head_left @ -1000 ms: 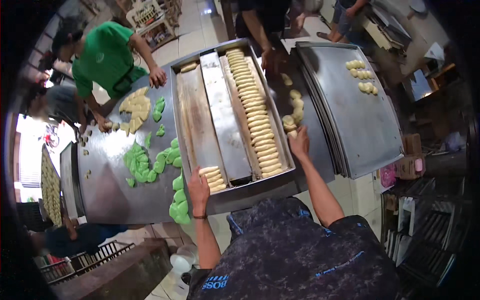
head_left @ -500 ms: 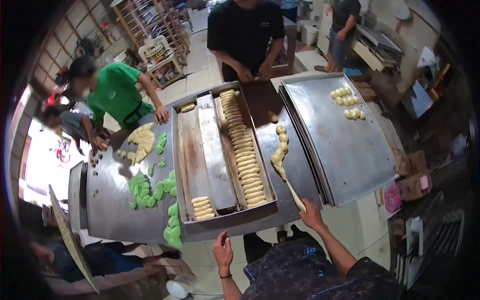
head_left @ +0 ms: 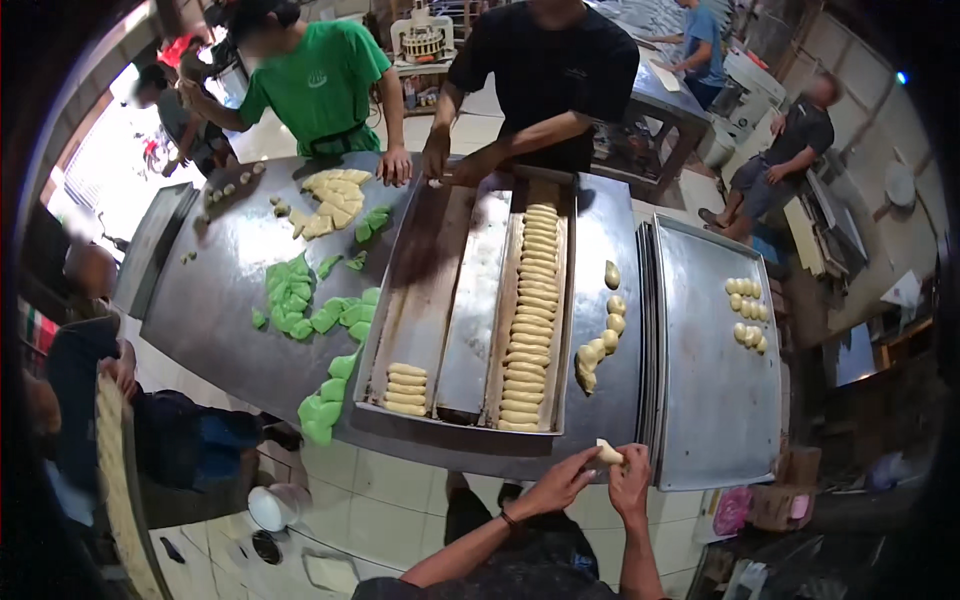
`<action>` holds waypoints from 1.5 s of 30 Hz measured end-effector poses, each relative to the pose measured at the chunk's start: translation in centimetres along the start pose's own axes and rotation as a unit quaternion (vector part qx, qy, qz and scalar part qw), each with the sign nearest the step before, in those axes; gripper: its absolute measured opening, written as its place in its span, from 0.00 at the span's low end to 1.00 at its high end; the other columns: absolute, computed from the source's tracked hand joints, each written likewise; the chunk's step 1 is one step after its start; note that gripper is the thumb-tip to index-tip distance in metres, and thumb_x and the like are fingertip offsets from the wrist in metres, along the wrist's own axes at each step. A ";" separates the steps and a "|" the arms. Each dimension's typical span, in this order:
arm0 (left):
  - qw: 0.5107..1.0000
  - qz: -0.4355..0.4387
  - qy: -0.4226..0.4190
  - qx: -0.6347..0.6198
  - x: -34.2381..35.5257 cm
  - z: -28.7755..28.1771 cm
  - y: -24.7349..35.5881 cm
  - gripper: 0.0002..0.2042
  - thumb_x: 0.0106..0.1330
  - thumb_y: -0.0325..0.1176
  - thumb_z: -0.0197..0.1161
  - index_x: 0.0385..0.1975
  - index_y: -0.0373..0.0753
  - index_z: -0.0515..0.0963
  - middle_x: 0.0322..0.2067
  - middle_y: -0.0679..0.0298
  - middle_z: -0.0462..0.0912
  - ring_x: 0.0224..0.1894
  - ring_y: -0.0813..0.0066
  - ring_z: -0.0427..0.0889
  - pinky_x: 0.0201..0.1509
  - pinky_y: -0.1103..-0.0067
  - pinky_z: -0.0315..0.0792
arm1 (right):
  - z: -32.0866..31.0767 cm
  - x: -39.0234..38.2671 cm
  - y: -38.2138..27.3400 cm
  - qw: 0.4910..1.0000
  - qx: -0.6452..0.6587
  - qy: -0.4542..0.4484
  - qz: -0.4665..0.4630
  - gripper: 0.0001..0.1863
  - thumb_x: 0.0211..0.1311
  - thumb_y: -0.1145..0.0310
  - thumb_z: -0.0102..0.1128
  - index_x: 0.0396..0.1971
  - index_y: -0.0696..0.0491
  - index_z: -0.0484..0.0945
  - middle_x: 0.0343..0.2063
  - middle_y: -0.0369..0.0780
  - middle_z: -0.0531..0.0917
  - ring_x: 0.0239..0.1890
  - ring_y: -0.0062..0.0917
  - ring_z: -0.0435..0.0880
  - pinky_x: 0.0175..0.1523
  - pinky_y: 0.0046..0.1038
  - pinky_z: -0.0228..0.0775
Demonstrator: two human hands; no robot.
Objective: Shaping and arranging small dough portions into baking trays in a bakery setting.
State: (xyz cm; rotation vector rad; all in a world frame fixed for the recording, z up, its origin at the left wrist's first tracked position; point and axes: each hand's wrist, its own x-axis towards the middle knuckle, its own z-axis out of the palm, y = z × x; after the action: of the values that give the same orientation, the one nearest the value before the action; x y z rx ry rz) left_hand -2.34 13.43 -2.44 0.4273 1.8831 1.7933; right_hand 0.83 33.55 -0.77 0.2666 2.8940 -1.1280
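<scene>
Just past the table's near edge, my two hands meet at a short piece of pale dough (head_left: 608, 453). My right hand (head_left: 630, 484) has its fingers closed round the piece's right side. My left hand (head_left: 562, 482) pinches the left end, though its fingertips are partly hidden. Beyond them a chain of pale dough lumps (head_left: 598, 347) lies on the metal table (head_left: 225, 325), right of a divided metal tray (head_left: 560, 390). A long row of dough rolls (head_left: 530, 320) fills the tray's right channel, and several rolls (head_left: 406, 388) sit at the left channel's near end.
Green dough (head_left: 288, 290) and cut pale dough (head_left: 335, 203) lie on the table's left. Stacked trays (head_left: 705, 400) stand at right, the top one bearing small dough balls (head_left: 746, 297). Across the table are a person in green (head_left: 320, 85) and one in black (head_left: 545, 75).
The dough strip my right hand was stretching has come apart from the chain. My left hand has risen to join my right at the piece. The person in black now has hands at the tray's far end.
</scene>
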 end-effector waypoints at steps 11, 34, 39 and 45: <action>0.966 -0.113 -0.050 -0.226 -4.2 -17.9 4.3 0.20 0.83 0.32 0.50 0.70 0.34 0.68 0.64 0.57 0.76 0.59 0.69 0.80 0.62 0.75 0.74 | 10.2 4.0 4.5 0.944 -0.317 0.080 -0.052 0.38 0.69 0.63 0.58 0.75 0.60 0.57 0.76 0.54 0.58 0.78 0.51 0.56 0.78 0.56 0.43; 0.975 -0.077 -0.062 -0.201 5.7 -37.2 7.7 0.20 0.80 0.29 0.52 0.68 0.33 0.70 0.62 0.55 0.78 0.57 0.68 0.79 0.61 0.75 0.74 | 9.7 18.1 6.2 0.969 -0.240 0.058 0.013 0.32 0.79 0.56 0.46 0.75 0.57 0.60 0.74 0.53 0.63 0.77 0.46 0.61 0.72 0.51 0.60; 0.977 0.012 0.003 -0.214 5.0 -40.5 6.7 0.20 0.79 0.28 0.53 0.68 0.33 0.70 0.61 0.56 0.77 0.56 0.68 0.79 0.61 0.75 0.73 | 12.4 8.4 3.7 0.907 -0.400 0.120 -0.050 0.28 0.73 0.64 0.55 0.68 0.60 0.68 0.64 0.54 0.73 0.65 0.49 0.74 0.61 0.47 0.70; 0.962 -0.116 0.099 -0.225 0.5 -44.2 1.9 0.20 0.78 0.30 0.54 0.68 0.33 0.70 0.61 0.54 0.78 0.56 0.66 0.79 0.62 0.72 0.73 | 8.5 12.1 -4.2 0.947 -0.225 0.154 0.169 0.11 0.62 0.75 0.62 0.44 0.56 0.77 0.33 0.46 0.81 0.33 0.41 0.80 0.42 0.42 0.73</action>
State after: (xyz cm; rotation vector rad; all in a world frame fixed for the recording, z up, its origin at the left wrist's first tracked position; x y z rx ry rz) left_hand -27.44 -22.89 -0.32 -0.1353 1.4998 2.0762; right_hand -12.14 26.62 -5.22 0.9450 3.0786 -0.3868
